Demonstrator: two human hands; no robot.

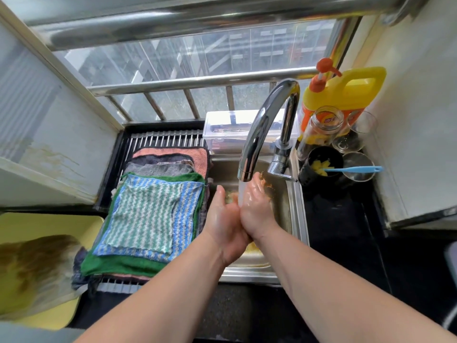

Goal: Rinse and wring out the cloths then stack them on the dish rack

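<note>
A stack of several folded cloths (150, 214) lies on the dish rack (163, 139) left of the sink; a green-and-white striped one is on top, over a blue striped and a green one. Water runs from the chrome tap (262, 129) onto my right hand (254, 209). My left hand (225, 224) presses against it, palm to palm, over the steel sink (296, 214). Both hands are wet, fingers apart, and hold nothing. An orange cloth (268, 185) shows in the sink behind my right hand, mostly hidden.
A yellow detergent jug (346, 95) with an orange pump, a glass jar (321, 129), glasses and a black cup holding a blue brush (353, 169) crowd the right counter. A clear lidded box (227, 129) sits behind the sink. A yellow tray (37, 226) lies at left.
</note>
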